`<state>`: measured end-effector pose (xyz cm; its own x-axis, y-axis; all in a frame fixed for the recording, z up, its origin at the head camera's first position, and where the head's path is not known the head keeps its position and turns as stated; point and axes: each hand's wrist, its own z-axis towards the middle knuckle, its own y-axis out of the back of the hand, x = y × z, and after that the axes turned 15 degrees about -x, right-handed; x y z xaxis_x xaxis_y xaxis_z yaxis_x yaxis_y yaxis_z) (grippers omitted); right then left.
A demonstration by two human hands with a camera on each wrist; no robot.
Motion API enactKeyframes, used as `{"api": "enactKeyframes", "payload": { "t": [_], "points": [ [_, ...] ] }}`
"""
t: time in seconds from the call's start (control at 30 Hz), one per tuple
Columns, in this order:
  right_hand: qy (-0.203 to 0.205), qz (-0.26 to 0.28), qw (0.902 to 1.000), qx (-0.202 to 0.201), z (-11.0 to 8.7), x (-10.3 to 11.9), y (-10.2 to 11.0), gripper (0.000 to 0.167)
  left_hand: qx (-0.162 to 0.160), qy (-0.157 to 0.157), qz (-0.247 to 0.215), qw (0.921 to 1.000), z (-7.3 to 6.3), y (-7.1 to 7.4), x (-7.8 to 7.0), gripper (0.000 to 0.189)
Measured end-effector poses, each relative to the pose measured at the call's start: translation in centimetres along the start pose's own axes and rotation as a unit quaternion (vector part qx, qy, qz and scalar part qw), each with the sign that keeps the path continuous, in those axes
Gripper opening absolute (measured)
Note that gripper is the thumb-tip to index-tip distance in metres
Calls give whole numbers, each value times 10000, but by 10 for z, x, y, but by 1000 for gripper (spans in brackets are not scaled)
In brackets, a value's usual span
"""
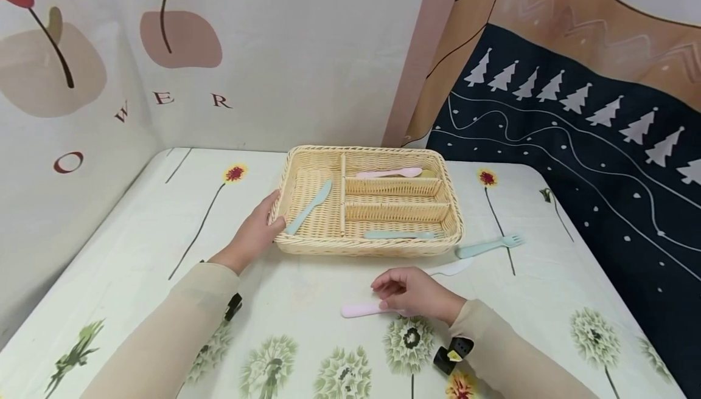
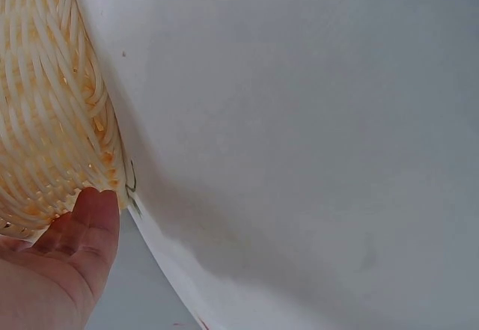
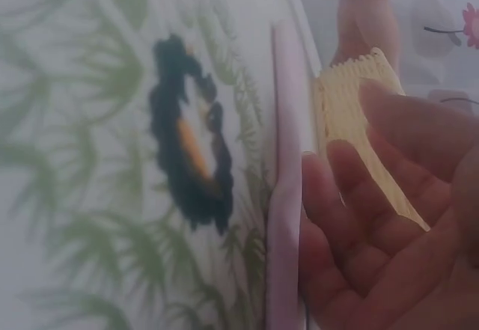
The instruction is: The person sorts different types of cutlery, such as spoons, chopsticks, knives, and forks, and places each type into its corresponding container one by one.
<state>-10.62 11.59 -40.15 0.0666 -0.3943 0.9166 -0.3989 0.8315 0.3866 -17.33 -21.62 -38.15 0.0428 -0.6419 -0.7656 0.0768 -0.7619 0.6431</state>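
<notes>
My left hand [image 1: 254, 235] grips the left end of a wicker cutlery basket [image 1: 314, 247], thumb over its rim. In the left wrist view, the fingers [image 2: 97, 210] lie against the basket's woven side [image 2: 52, 98]. My right hand [image 1: 413, 292] is over a pink cutlery piece [image 1: 358, 310] lying on the table, its handle pointing left and its other end hidden by the hand in the head view. The right wrist view has the loosely bent fingers [image 3: 367, 195] right beside this pink piece [image 3: 284, 240], with the thumb apart.
Inside the basket are a light blue knife [image 1: 311, 207], another light blue utensil [image 1: 400, 235], a pink utensil [image 1: 389, 173] and something yellowish [image 1: 428, 173]. A white knife [image 1: 451, 267] and a light blue fork [image 1: 493, 246] lie right of it. Printed curtains stand behind.
</notes>
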Motion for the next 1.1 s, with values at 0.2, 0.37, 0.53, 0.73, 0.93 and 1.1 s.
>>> {"api": "enactKeyframes", "payload": {
  "t": [0.2, 0.37, 0.53, 0.73, 0.93, 1.1],
  "points": [
    [50, -281, 9995, 135, -2, -2, 1, 30, 15, -11, 0, 10000, -1, 1, -1, 74],
    [17, -557, 9983, 159, -3, -3, -1, 31, 4, -21, 11, 10000, -1, 2, -2, 73],
    [164, -892, 9957, 208, -4, -1, -3, 28, 14, -6, 17, 10000, -1, 2, -2, 73],
    [391, -1244, 9911, 271, -5, 1, -4, 23, 28, 11, 19, 10000, 0, 1, -1, 74],
    [656, -1749, 9821, 254, -6, 2, -6, 18, 19, 12, 29, 10000, 1, 1, 0, 74],
    [696, -2124, 9745, 181, -6, 6, -8, 16, 22, 14, 56, 10000, 1, 1, 1, 74]
  ]
}}
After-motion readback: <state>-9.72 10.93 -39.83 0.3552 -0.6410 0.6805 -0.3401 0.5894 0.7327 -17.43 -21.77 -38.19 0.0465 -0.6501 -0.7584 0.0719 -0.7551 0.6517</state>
